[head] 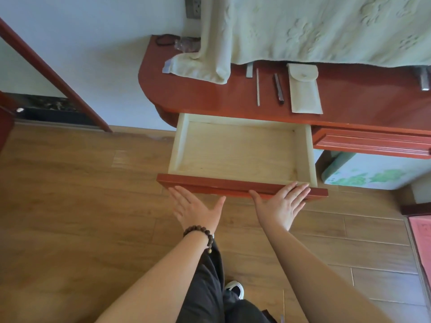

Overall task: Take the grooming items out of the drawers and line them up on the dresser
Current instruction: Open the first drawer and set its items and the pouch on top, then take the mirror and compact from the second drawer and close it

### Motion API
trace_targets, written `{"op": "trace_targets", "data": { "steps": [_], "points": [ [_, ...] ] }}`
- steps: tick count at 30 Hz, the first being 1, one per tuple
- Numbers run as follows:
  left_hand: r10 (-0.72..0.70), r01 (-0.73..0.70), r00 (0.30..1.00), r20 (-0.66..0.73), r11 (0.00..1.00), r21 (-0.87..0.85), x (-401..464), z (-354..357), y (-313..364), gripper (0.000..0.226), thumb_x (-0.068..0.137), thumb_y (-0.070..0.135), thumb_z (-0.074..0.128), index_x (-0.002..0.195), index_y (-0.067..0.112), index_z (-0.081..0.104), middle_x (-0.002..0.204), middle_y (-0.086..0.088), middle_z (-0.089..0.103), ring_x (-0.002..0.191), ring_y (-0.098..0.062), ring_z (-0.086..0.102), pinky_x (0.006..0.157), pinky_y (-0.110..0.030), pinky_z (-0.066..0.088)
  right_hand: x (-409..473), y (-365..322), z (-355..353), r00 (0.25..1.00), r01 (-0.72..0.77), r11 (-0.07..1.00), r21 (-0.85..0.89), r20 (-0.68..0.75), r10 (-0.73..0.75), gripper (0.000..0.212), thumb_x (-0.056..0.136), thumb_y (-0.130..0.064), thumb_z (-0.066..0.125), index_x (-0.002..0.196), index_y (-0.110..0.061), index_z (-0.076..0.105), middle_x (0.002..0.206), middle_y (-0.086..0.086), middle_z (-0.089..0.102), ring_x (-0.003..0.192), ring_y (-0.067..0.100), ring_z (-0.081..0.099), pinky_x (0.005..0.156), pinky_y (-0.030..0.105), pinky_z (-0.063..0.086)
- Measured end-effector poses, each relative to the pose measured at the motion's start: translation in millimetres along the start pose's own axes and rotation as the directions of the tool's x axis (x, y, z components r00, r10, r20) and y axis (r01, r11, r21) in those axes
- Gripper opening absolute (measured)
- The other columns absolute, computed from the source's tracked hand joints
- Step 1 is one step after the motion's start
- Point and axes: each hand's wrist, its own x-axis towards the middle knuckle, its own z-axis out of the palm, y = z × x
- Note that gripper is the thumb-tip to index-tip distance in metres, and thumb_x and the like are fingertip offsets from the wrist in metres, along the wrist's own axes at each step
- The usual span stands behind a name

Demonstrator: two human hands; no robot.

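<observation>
Pale wood drawer (240,150), hands (238,206) flat.

Pale wall (93,43), wood-plank floor (70,194), red-brown door frame (58,78), embossed cream curtain (326,26).

Drawer (238,150) open, bare; four slim items (278,89), perhaps grooming tools, lined on dresser (186,94).

Red-brown dresser (210,99), pale wood drawer (238,148), cream pouch (304,92).
</observation>
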Motion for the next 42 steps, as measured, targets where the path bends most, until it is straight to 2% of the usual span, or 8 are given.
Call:
{"op": "trace_targets", "data": {
  "steps": [6, 9, 13, 17, 23, 31, 38, 42],
  "points": [
    [-0.069, 0.070, 0.998, 0.007, 0.992, -0.107, 41, -3, 47, 0.143, 0.062, 0.086, 0.049, 0.139, -0.009, -0.025, 0.153, -0.025, -0.024, 0.146, -0.036, -0.003, 0.118, -0.044, 0.005, 30, -18, 5, 0.999, -0.009, 1.000, 0.021, -0.047, 0.010, 0.127, 0.069, -0.081, 0.048, 0.148, 0.000, -0.011, 0.157, 0.019, -0.018, 0.145, 0.029, -0.021, 0.119, 0.048, -0.006],
    [-0.062, 0.061, 0.998, -0.009, 0.992, -0.108, 58, -2, 58, 0.143, 0.062, 0.085, 0.050, 0.139, -0.010, -0.026, 0.153, -0.026, -0.023, 0.146, -0.036, 0.000, 0.119, -0.045, 0.008, 42, -30, 9, 0.990, -0.116, 0.987, 0.108, -0.064, 0.123, 0.132, 0.066, -0.079, 0.054, 0.148, -0.001, -0.014, 0.157, 0.018, -0.018, 0.146, 0.027, -0.019, 0.119, 0.049, -0.004],
    [-0.033, 0.030, 0.999, -0.021, 0.994, -0.108, 82, -1, 71, 0.143, 0.062, 0.086, 0.048, 0.137, -0.010, -0.029, 0.152, -0.026, -0.025, 0.146, -0.034, -0.004, 0.120, -0.044, 0.006, 61, -49, 19, 0.958, -0.283, 0.915, 0.286, 0.038, 0.284, 0.130, 0.069, -0.068, 0.063, 0.147, -0.003, -0.017, 0.158, 0.014, -0.020, 0.147, 0.023, -0.017, 0.119, 0.049, -0.004],
    [0.010, -0.013, 0.999, -0.031, 0.995, -0.097, 104, -7, 86, 0.138, 0.067, 0.084, 0.044, 0.136, -0.008, -0.031, 0.152, -0.024, -0.028, 0.146, -0.033, -0.003, 0.118, -0.044, 0.005, 87, -65, 25, 0.975, -0.216, 0.896, 0.388, 0.042, 0.217, 0.126, 0.073, -0.062, 0.065, 0.148, -0.002, -0.016, 0.160, 0.010, -0.016, 0.148, 0.020, -0.013, 0.120, 0.046, -0.001],
    [0.085, -0.090, 0.995, -0.046, 0.990, -0.106, 140, -14, 105, 0.132, 0.071, 0.081, 0.045, 0.137, -0.005, -0.031, 0.152, -0.023, -0.029, 0.146, -0.031, -0.011, 0.119, -0.045, 0.003, 125, -93, 25, 0.980, -0.183, 0.878, 0.442, 0.006, 0.201, 0.121, 0.075, -0.059, 0.066, 0.149, -0.003, -0.012, 0.160, 0.011, -0.012, 0.148, 0.022, -0.009, 0.120, 0.045, 0.001],
    [0.178, -0.187, 0.979, -0.100, 0.978, -0.094, 168, -26, 116, 0.122, 0.076, 0.073, 0.049, 0.144, -0.002, -0.019, 0.156, -0.020, -0.018, 0.147, -0.029, -0.005, 0.118, -0.047, 0.003, 158, -113, 22, 0.987, -0.152, 0.886, 0.438, 0.012, 0.163, 0.115, 0.080, -0.061, 0.060, 0.149, -0.003, -0.013, 0.160, 0.011, -0.012, 0.148, 0.022, -0.009, 0.119, 0.046, 0.001],
    [0.238, -0.241, 0.967, -0.089, 0.970, -0.030, 178, -33, 110, 0.117, 0.078, 0.072, 0.049, 0.148, 0.002, -0.014, 0.158, -0.016, -0.013, 0.147, -0.027, -0.005, 0.118, -0.048, 0.005, 173, -116, 13, 0.990, -0.134, 0.892, 0.431, 0.030, 0.134, 0.109, 0.084, -0.053, 0.061, 0.149, -0.001, -0.009, 0.160, 0.012, -0.010, 0.148, 0.023, -0.008, 0.119, 0.042, 0.002],
    [0.248, -0.252, 0.965, -0.081, 0.967, -0.033, 173, -36, 109, 0.109, 0.081, 0.067, 0.050, 0.149, 0.004, -0.009, 0.159, -0.016, -0.009, 0.147, -0.030, -0.003, 0.118, -0.048, 0.007, 167, -108, 6, 0.997, -0.082, 0.928, 0.364, 0.024, 0.079, 0.101, 0.087, -0.054, 0.056, 0.151, -0.005, -0.004, 0.161, 0.009, -0.006, 0.148, 0.021, -0.008, 0.121, 0.041, 0.003]
  ]
}}
